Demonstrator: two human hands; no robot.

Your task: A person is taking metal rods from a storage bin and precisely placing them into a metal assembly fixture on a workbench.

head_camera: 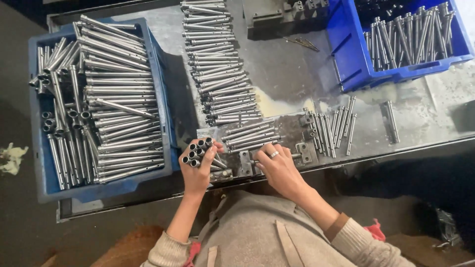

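Observation:
My left hand [196, 173] grips a bundle of several short steel tubes [199, 151], their open ends facing up, just above the bench's front edge. My right hand [277, 167], a ring on one finger, rests on a single steel tube [296, 155] lying in a small metal fixture [307, 152] on the bench. Between and just beyond my hands lies a small row of steel tubes [250, 136] on a metal plate.
A blue bin [39, 143] packed with steel tubes stands at the left. A long row of tubes [217, 64] runs up the bench middle. Another blue bin [356, 59] with tubes sits at the top right. More loose tubes [336, 128] lie right of the fixture.

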